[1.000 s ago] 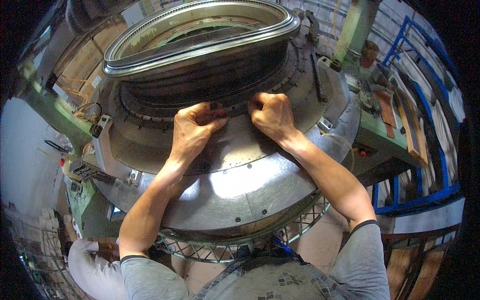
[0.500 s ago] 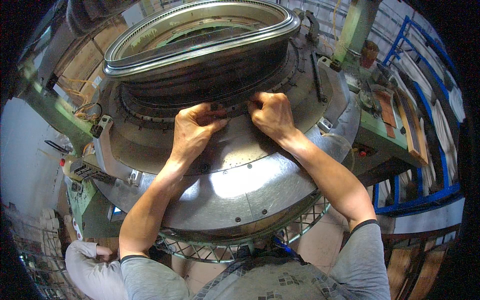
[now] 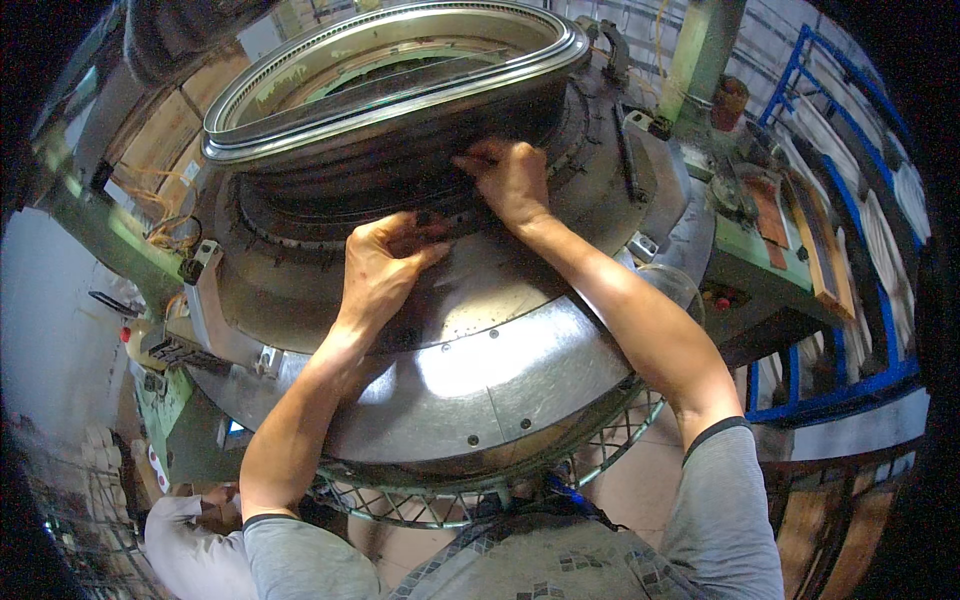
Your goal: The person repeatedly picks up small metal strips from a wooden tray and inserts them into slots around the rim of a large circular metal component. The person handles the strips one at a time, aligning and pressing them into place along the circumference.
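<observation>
Drum (image 3: pixel 335 180) stands beyond the plate (image 3: pixel 550 365), its dark wall above the plate's inner slope. Just past the plate, the left hand (image 3: pixel 380 265) curls, thumb and fingers narrowly parted; whether they hold anything I cannot tell. Farther beyond the plate, the right hand (image 3: pixel 515 185) bunches its fingers narrowly near the wall, their tips blurred, any hold unclear. A fingertip could slip or snag, I judge, given the cramped space. The mouth points up, axis roughly upright; its rim (image 3: pixel 400 107) looks longest along the plate's left-right span.
</observation>
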{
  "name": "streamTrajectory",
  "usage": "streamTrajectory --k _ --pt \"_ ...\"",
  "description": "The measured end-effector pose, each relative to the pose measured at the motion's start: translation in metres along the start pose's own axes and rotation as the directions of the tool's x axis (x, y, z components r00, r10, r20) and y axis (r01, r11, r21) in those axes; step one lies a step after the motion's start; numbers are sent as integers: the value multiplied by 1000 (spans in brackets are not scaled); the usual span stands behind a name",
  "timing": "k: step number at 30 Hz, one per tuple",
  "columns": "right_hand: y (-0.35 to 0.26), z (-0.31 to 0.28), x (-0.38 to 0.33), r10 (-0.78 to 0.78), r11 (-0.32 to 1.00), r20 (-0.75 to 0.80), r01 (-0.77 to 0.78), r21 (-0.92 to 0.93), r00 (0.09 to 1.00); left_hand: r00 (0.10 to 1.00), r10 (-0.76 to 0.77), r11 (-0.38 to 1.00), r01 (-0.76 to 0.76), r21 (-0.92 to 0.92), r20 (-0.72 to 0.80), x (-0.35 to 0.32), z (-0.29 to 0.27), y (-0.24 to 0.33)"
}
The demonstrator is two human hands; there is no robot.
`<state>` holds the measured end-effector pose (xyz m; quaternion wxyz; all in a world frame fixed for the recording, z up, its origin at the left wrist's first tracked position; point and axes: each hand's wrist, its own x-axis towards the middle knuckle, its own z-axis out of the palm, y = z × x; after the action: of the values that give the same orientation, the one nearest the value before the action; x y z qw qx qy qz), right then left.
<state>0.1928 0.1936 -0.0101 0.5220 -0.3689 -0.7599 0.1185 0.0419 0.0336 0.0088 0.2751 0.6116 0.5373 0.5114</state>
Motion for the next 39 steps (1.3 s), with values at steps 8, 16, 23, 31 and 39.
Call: streamTrajectory --k 8,16,23,31,39 --pt "-2 0 7 -7 1000 -71 5 -25 997 999 -34 999 34 11 2 -2 0 -3" --pt "-10 -12 13 336 492 493 -596 634 802 999 14 1000 -14 -8 -30 -1 0 -7" --pt "-15 -23 16 275 312 568 -631 711 776 995 -97 995 97 -2 -29 -1 2 -8" --pt "-20 -29 19 336 234 535 -619 749 775 996 -92 996 93 15 -16 -1 2 -7" --pt "-18 -31 24 191 99 586 -610 786 787 992 -124 992 124 -17 -15 -1 3 -13"
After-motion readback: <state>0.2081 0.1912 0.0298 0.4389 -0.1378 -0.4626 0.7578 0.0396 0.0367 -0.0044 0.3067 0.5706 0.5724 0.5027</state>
